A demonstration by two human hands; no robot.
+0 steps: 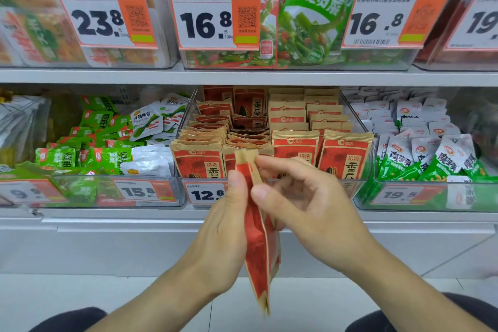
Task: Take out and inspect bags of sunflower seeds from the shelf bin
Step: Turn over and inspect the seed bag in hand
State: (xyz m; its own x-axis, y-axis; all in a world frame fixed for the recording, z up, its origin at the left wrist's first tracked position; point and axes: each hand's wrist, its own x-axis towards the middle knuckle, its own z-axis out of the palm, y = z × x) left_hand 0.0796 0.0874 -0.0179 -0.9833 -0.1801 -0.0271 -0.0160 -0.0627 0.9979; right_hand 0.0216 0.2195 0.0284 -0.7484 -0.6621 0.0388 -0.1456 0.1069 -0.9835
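Left hand (223,234): raised from lower left on a bare forearm, palm turned inward, thumb extended upward along the near face of the held bag (260,240), remaining fingers hidden behind it; grips the bag upright, edge-on.

Right hand (304,205): raised from lower right on a bare forearm, back of hand toward the camera, wrist bent inward. Thumb and forefinger meet at the bag's top edge, just right of the left thumb tip, pinching it. Other fingers loosely curled beneath the forefinger, apart from the thumb.
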